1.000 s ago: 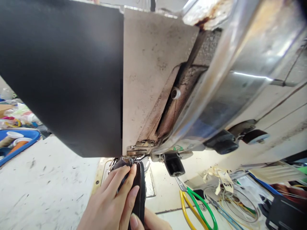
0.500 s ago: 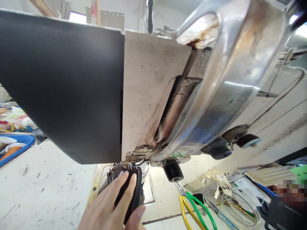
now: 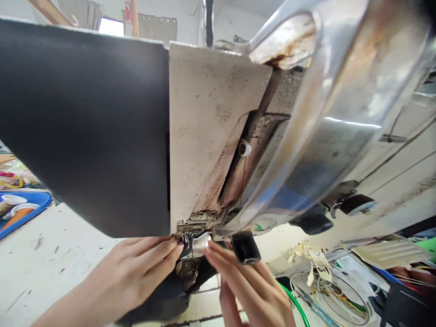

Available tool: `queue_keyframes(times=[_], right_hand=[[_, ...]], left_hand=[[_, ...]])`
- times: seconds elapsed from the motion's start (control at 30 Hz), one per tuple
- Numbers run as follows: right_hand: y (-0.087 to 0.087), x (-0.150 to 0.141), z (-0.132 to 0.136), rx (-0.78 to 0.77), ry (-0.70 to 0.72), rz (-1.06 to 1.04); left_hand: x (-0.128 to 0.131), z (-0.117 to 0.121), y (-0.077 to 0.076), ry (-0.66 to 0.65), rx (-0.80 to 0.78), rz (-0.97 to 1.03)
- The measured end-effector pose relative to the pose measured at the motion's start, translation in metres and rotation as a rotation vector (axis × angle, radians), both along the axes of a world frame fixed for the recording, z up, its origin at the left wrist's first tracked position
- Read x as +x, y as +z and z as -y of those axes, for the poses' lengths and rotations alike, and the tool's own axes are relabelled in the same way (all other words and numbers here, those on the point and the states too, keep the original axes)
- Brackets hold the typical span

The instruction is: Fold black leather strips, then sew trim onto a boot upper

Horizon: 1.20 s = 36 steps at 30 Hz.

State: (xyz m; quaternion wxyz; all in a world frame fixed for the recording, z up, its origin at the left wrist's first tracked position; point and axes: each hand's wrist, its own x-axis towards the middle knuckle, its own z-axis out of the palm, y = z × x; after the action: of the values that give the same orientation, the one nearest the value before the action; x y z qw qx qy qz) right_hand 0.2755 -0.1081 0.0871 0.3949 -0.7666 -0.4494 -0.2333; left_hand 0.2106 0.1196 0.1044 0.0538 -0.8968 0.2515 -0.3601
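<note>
In front of me stands a sewing machine (image 3: 200,113), its needle and presser foot (image 3: 185,240) low at the end of its head. My left hand (image 3: 136,272) reaches in from the lower left, fingers together, fingertips at the left side of the presser foot. From the right, my right hand (image 3: 250,284) brings its closed fingertips to the shiny metal just right of the foot. What either hand pinches is hidden or too small to tell. Below them lies a smooth black piece (image 3: 156,295), partly covered by my left hand and by metal machine parts (image 3: 187,272).
A large dark panel (image 3: 85,127) hangs on the machine's left side. At right lie green-handled scissors (image 3: 296,304), partly hidden, blue-handled tweezers (image 3: 316,304) and tangled cords with a tag (image 3: 318,268). A blue tray (image 3: 37,213) stands far left.
My left hand has moved off the top of the black piece, up to the presser foot's left side. My right hand has come into view, covering part of the scissors. The black piece sits lower.
</note>
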Motion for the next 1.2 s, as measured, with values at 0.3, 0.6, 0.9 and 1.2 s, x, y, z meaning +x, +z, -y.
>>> queue_keyframes(times=[0.3,0.6,0.9,1.2], right_hand=[[-0.017,0.018,0.000,-0.206,-0.239,0.335],[-0.009,0.040,0.008,0.568,-0.017,-0.603],[0.007,0.048,0.003,0.518,-0.105,-0.832],[-0.036,0.011,-0.012,0.612,-0.222,-0.903]], left_hand=[[0.007,-0.015,0.006,-0.123,0.010,-0.059],[0.007,-0.014,0.000,-0.081,0.007,-0.103],[0.002,-0.006,-0.005,-0.028,-0.081,-0.130],[-0.003,0.013,-0.004,0.144,-0.039,-0.082]])
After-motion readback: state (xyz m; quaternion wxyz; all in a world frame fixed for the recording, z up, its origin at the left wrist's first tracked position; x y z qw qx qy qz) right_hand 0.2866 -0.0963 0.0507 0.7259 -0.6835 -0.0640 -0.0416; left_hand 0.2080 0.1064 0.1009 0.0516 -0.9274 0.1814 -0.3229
